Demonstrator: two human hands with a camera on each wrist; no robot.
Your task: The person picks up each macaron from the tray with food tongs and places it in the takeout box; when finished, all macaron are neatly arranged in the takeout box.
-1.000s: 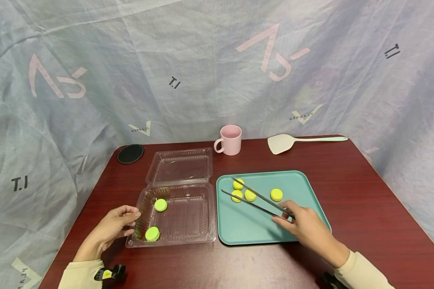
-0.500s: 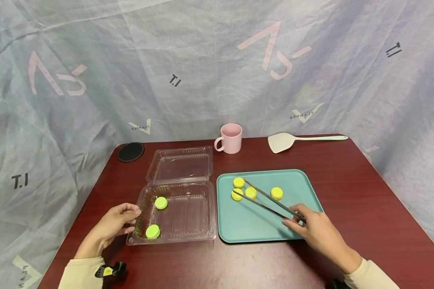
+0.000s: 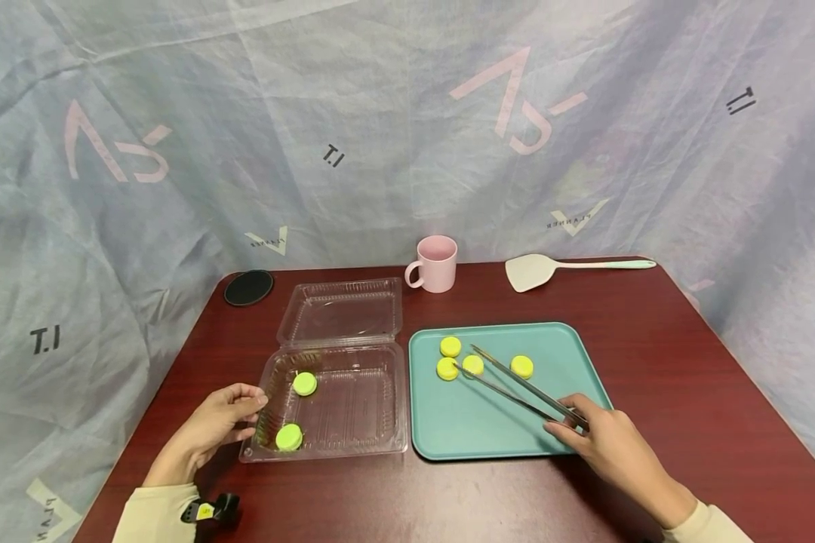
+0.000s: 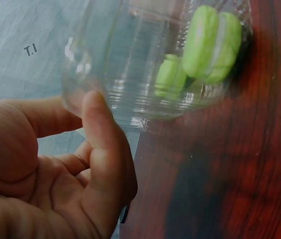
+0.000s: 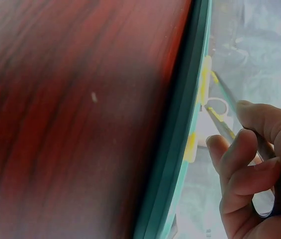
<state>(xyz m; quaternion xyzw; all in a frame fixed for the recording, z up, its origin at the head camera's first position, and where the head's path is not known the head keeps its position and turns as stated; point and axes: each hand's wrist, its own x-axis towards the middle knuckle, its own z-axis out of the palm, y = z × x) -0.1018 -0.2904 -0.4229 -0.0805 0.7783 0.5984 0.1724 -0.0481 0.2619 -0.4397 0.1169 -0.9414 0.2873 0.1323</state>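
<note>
"Around the tray [image 3: 475, 430], which edges lie close?"

"Its left rim runs just beside the right edge of the clear container [image 3: 353, 407]. Both sit on the dark red table [image 3: 353, 498], with a strip of wood in front of them."

"And farther back?"

"Wood again, then the pink mug [image 3: 438, 264] beyond the tray's far left corner and the pale spatula [image 3: 531, 272] farther right. Directly behind the container lies its folded-back lid [image 3: 342, 313]."

"How are the fingers set?"

"On the right hand [image 3: 618, 449], over the tray's near right corner, thumb and fingers grip the metal tongs [image 3: 531, 387]. The tongs' arms stand apart, reaching toward the far left of the tray."

"Touching anything?"

"Their tips lie about the middle one of the yellow macarons [image 3: 472, 365]; contact I can't tell. The left hand [image 3: 213, 422] pinches the container's left rim between thumb and forefinger."

"And the sweets themselves?"

"Four yellow, round and smooth: three clustered at the tray's far left, one apart to the right. Two green macarons [image 3: 288, 437] sit near the container's left wall, each with a pale band round the middle."
</note>
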